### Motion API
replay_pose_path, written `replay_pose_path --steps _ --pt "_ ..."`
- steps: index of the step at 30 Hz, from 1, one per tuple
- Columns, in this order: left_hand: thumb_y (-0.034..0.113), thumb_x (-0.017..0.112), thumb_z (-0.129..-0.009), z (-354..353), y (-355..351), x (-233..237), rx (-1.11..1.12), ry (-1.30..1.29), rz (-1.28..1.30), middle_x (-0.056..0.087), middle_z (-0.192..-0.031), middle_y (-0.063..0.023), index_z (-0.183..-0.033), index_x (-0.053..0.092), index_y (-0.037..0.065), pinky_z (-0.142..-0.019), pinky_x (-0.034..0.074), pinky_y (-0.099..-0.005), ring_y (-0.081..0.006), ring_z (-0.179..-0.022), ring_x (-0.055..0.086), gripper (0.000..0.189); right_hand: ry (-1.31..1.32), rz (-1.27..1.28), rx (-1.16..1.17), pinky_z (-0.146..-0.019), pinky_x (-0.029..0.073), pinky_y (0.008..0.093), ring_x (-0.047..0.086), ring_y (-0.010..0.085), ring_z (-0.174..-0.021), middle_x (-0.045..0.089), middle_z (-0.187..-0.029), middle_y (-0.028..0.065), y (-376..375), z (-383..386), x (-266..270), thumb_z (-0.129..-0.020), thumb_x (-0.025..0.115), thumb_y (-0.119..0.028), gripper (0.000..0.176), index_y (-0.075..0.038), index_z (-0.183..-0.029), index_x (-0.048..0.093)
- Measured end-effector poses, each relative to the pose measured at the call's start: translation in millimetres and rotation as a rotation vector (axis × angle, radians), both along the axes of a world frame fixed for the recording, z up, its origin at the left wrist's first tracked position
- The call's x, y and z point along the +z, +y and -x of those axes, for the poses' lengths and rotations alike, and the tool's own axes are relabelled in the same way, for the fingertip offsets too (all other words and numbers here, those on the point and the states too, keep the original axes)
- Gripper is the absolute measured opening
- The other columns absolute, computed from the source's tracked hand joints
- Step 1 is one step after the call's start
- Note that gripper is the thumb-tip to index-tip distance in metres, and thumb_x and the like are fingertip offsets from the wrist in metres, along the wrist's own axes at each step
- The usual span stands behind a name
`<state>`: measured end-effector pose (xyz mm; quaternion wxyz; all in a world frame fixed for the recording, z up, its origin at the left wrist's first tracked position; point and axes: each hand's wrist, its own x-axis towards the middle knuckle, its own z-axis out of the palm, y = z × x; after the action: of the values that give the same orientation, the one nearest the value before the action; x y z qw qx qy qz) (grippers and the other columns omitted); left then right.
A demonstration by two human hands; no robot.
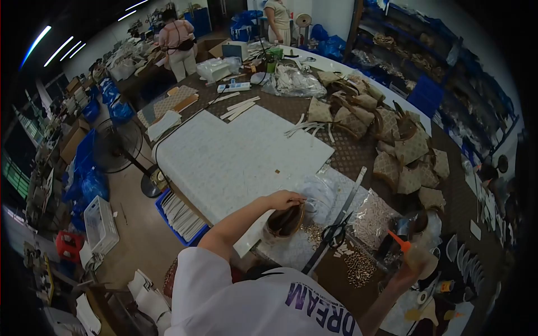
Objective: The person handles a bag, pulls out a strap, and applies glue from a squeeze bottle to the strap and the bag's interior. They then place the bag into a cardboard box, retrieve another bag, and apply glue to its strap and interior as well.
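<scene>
My left hand (287, 200) is closed on the upper rim of a small brown bag (284, 223), whose open mouth faces up and shows a dark inside. In my right hand (421, 262) is a squeeze bottle with an orange nozzle (399, 241) pointing up and to the left; my fingers hide part of the bottle. Between the hands lie black-handled scissors (335, 236) across a long metal ruler (348, 203). Small gold-coloured metal pieces (360, 269) are heaped nearby, beside a clear plastic bag of small pale pieces (372, 219).
Several patterned bag pieces (412, 148) are piled at the right of the table. White sheets (241, 151) cover its middle. A standing fan (119, 147) and a blue crate of strips (182, 217) stand left. Two people (178, 45) are in the background.
</scene>
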<state>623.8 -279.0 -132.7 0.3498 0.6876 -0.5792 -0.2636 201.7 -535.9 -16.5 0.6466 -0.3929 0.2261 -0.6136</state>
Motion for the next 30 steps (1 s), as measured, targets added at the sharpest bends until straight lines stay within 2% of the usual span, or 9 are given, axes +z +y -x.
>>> replay_pose_path --steps 5,7,8,11,12,16,20,22,30 --pt "0.012 0.051 -0.090 2 -25 32 0.152 0.126 -0.071 0.067 -0.095 -0.0085 -0.112 0.062 0.004 -0.079 0.047 -0.0267 -0.0115 -0.087 0.060 0.026 0.078 0.053 -0.142 -0.095 0.045 0.0361 0.048 0.0240 -0.117 0.048 -0.125 0.0125 15 7 30 -0.088 0.061 -0.031 0.056 -0.002 -0.131 0.039" --pt "0.015 0.051 -0.091 12 -39 81 0.150 0.148 -0.170 0.068 -0.090 -0.0068 -0.108 0.064 0.003 -0.075 0.046 -0.0251 -0.0085 -0.082 0.059 0.025 0.069 0.032 -0.169 -0.093 0.046 0.0369 0.050 0.0250 -0.114 0.047 -0.125 0.0127 16 1 39 -0.086 0.063 -0.032 0.059 -0.003 -0.131 0.038" --pt "0.015 0.052 -0.090 20 -47 90 0.191 0.226 -0.163 0.067 -0.085 -0.0031 -0.105 0.064 0.001 -0.070 0.047 -0.0238 -0.0081 -0.077 0.059 0.024 0.061 0.021 -0.177 -0.092 0.046 0.0373 0.051 0.0255 -0.113 0.047 -0.125 0.0128 17 -3 43 -0.084 0.065 -0.033 0.061 -0.003 -0.131 0.038" --pt "0.014 0.055 -0.085 50 -61 108 0.215 0.544 -0.096 0.064 -0.070 -0.0069 -0.095 0.065 -0.002 -0.051 0.049 -0.0291 -0.0134 -0.057 0.060 0.021 -0.010 0.014 -0.175 -0.091 0.047 0.0376 0.051 0.0255 -0.112 0.046 -0.126 0.0124 13 -12 44 -0.083 0.067 -0.031 0.063 -0.004 -0.132 0.037" --pt "0.013 0.056 -0.084 62 -65 108 0.196 0.616 -0.026 0.063 -0.070 -0.0065 -0.094 0.065 -0.002 -0.043 0.049 -0.0271 -0.0128 -0.049 0.058 0.020 -0.016 0.009 -0.160 -0.091 0.047 0.0380 0.051 0.0257 -0.113 0.046 -0.126 0.0124 12 -13 43 -0.083 0.067 -0.031 0.064 -0.004 -0.132 0.037" --pt "0.013 0.056 -0.085 100 -61 123 0.148 0.697 -0.140 0.064 -0.070 -0.0071 -0.092 0.064 -0.003 -0.043 0.048 -0.0277 -0.0142 -0.051 0.061 0.020 -0.036 -0.034 -0.103 -0.092 0.048 0.0396 0.050 0.0263 -0.114 0.046 -0.127 0.0125 11 -16 43 -0.083 0.068 -0.032 0.067 -0.004 -0.134 0.035" --pt "0.015 0.056 -0.085 117 -63 99 0.058 0.564 -0.186 0.060 -0.067 -0.0050 -0.090 0.062 0.000 -0.042 0.045 -0.0267 -0.0119 -0.051 0.057 0.016 -0.047 -0.033 -0.084 -0.094 0.048 0.0407 0.050 0.0264 -0.115 0.046 -0.127 0.0124 10 -10 39 -0.082 0.069 -0.033 0.069 -0.005 -0.134 0.034" --pt "0.016 0.057 -0.086 130 -60 114 0.048 0.563 -0.208 0.059 -0.068 -0.0037 -0.090 0.061 0.001 -0.042 0.043 -0.0257 -0.0105 -0.051 0.054 0.016 -0.050 -0.042 -0.090 -0.094 0.048 0.0403 0.051 0.0262 -0.115 0.046 -0.127 0.0121 10 -7 39 -0.082 0.070 -0.032 0.070 -0.005 -0.135 0.033" --pt "0.026 0.059 -0.090 150 -51 140 -0.031 0.613 -0.116 0.060 -0.081 0.0013 -0.103 0.060 0.004 -0.062 0.043 -0.0217 -0.0054 -0.072 0.052 0.026 -0.105 -0.042 -0.071 -0.091 0.048 0.0400 0.051 0.0254 -0.114 0.048 -0.127 0.0107 5 7 34 -0.082 0.069 -0.030 0.068 -0.005 -0.135 0.035"
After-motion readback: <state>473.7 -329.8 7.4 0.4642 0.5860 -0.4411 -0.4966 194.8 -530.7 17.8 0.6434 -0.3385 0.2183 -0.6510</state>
